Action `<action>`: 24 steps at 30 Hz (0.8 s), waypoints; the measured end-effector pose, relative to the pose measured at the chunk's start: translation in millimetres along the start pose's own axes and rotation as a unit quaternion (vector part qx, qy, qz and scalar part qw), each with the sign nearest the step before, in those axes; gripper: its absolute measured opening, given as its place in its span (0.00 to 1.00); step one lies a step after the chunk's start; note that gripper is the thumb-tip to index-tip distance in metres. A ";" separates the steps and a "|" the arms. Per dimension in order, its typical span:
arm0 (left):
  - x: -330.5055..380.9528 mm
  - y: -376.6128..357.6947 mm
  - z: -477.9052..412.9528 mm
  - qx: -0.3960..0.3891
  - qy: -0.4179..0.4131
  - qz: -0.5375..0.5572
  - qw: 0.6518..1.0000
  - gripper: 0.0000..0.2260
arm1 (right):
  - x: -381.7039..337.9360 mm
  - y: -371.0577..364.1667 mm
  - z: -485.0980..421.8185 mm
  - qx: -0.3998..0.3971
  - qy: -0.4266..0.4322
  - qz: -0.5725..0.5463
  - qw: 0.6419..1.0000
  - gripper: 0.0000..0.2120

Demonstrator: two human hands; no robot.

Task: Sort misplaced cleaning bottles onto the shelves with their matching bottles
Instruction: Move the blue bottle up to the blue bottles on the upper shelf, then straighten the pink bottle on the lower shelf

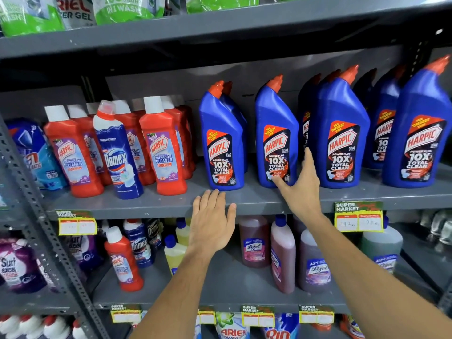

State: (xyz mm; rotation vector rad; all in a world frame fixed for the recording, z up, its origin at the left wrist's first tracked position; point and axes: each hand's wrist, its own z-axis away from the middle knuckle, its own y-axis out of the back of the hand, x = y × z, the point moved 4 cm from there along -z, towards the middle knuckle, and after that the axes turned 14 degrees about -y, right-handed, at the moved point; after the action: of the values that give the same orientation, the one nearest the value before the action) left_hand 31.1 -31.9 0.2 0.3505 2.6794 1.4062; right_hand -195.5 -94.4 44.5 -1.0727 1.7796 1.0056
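Note:
Blue Harpic bottles with orange caps stand in a row on the middle shelf (256, 201). My right hand (299, 184) rests open against the second blue Harpic bottle (275, 133), thumb on its front and fingers along its right side. In front of the shelf edge my left hand (211, 221) is spread flat, just below the leftmost blue Harpic bottle (221, 140), holding nothing. A blue-and-white Domex bottle (117, 152) stands among the red Harpic bathroom cleaner bottles (162, 148). A lone red Harpic bottle (123, 260) stands on the lower shelf beside Domex bottles (138, 243).
Pink Lizol bottles (281, 255) and yellow bottles (175, 253) fill the lower shelf. Detergent pouches (31, 15) sit on the top shelf, and a purple Surf Excel pouch (17, 265) at lower left. Yellow price tags (358, 217) hang on shelf edges. A perforated upright (49, 236) divides the racks.

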 end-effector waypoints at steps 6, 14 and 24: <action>1.6 -7.5 23.5 0.072 -0.050 -0.018 0.996 0.30 | 14.8 -6.5 56.5 0.034 0.103 -0.003 0.994 0.46; -9.4 -101.2 117.7 -0.021 -0.050 -0.019 0.998 0.31 | 101.0 -23.2 120.3 0.069 0.098 0.058 0.991 0.40; -47.1 -224.0 175.4 -0.261 0.002 0.064 0.963 0.33 | 213.2 -53.8 115.7 -0.024 -0.178 0.087 0.980 0.48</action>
State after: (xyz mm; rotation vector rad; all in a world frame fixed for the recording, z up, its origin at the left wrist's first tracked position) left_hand 74.6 -26.1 -284.9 0.4680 2.1968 2.0665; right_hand -185.5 -66.0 -202.1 -0.7190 1.5783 1.2659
